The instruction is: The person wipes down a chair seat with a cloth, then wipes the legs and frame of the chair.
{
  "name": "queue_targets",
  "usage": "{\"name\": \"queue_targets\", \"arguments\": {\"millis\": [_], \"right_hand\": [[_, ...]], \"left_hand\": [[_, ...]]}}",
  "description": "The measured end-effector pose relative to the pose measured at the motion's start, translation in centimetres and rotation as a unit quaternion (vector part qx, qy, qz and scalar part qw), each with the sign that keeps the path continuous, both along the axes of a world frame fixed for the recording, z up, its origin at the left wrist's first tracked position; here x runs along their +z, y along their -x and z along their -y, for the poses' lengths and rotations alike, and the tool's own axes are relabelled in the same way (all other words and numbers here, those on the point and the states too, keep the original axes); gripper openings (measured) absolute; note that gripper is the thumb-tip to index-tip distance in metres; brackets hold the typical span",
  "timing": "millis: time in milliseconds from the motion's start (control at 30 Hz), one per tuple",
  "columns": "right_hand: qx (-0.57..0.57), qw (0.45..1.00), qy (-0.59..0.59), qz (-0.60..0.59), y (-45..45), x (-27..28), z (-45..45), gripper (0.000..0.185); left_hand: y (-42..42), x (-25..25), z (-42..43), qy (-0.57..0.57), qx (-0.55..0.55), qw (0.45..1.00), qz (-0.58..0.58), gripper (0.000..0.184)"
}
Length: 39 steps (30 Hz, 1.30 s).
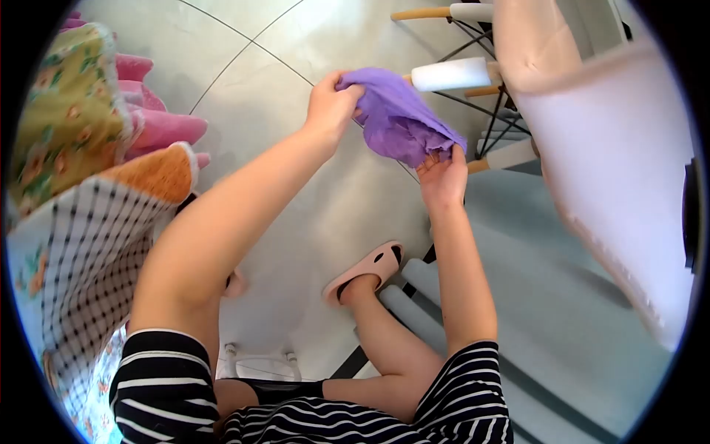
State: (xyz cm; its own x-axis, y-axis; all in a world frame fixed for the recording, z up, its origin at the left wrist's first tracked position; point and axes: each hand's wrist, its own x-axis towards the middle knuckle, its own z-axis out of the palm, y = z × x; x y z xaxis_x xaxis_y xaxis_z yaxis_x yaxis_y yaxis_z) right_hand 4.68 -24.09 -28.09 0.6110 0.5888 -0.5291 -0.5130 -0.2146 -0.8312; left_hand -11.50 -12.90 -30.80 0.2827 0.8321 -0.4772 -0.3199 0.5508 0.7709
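Observation:
A purple cloth (392,111) is stretched between my two hands above the tiled floor. My left hand (333,105) grips its upper left end, thumb and fingers closed over the edge. At the lower right end, my right hand (444,176) holds the cloth from below, its fingers partly hidden in the folds. The fabric hangs a little slack in the middle, with an opening or fold facing me. Whether it is a plain cloth or a sewn item, I cannot tell.
Patterned fabrics, with a checked cloth (96,251) among them, hang at the left. White chairs, one with a wooden leg (421,13), stand at the right beside a grey surface (518,214). My foot wears a pink slipper (366,268) on the tiled floor (288,200).

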Motion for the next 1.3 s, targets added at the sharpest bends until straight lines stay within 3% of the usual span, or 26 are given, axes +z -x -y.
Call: {"name": "queue_targets", "arguments": {"millis": [100, 133, 167, 233, 267, 333, 433, 600, 767, 867, 1067, 1200, 1300], "right_hand": [[0.004, 0.998, -0.048, -0.051, -0.5, -0.8, -2.3, 0.042], [-0.001, 0.996, -0.061, -0.062, -0.6, -1.1, -3.0, 0.043], [0.002, 0.995, -0.077, -0.066, -0.5, -1.7, -3.7, 0.042], [0.006, 0.991, -0.112, -0.076, -0.3, -2.9, -5.0, 0.042], [0.051, 0.987, -0.137, -0.070, -0.4, -3.8, -5.2, 0.033], [0.037, 0.993, -0.111, 0.014, 1.4, -3.9, -6.5, 0.030], [0.038, 0.994, -0.083, 0.062, 2.6, -5.4, -7.7, 0.031], [0.088, 0.993, -0.081, 0.007, 2.5, -9.0, -7.0, 0.036], [0.098, 0.988, -0.051, -0.110, 4.8, -14.1, -6.9, 0.035], [0.117, 0.985, -0.041, -0.119, 5.9, -16.4, -7.8, 0.038], [0.094, 0.991, -0.054, -0.083, 4.2, -12.8, -7.1, 0.044], [0.055, 0.993, -0.077, -0.074, 3.1, -4.6, -6.9, 0.043], [0.045, 0.991, -0.100, -0.079, 3.6, -3.2, -7.4, 0.045]], "left_hand": [[-3.0, -0.7, -1.2, -0.031, 0.093, 0.995, -0.013, 0.039], [-3.9, -2.0, -1.5, -0.100, 0.089, 0.991, -0.030, 0.050], [-4.4, -3.0, -1.3, -0.131, 0.057, 0.990, -0.022, 0.041], [-5.6, -4.2, -0.6, -0.337, 0.027, 0.936, -0.095, 0.037], [-5.8, -4.6, -0.5, -0.389, 0.032, 0.909, -0.144, 0.037], [-5.9, -4.6, -0.8, -0.488, 0.037, 0.839, -0.237, 0.038], [-6.1, -5.7, -1.3, -0.438, 0.028, 0.878, -0.189, 0.046], [-7.3, -9.1, -0.4, -0.436, 0.073, 0.874, -0.203, 0.045], [-4.9, -15.2, 1.0, -0.333, 0.011, 0.882, -0.332, 0.044], [-2.4, -16.9, 0.2, -0.274, -0.067, 0.900, -0.332, 0.036], [-4.2, -12.7, 0.5, -0.282, -0.020, 0.919, -0.273, 0.038], [-7.5, -5.8, -0.4, -0.393, 0.074, 0.899, -0.178, 0.036], [-9.2, -4.1, -0.6, -0.418, 0.120, 0.881, -0.185, 0.034]]}}
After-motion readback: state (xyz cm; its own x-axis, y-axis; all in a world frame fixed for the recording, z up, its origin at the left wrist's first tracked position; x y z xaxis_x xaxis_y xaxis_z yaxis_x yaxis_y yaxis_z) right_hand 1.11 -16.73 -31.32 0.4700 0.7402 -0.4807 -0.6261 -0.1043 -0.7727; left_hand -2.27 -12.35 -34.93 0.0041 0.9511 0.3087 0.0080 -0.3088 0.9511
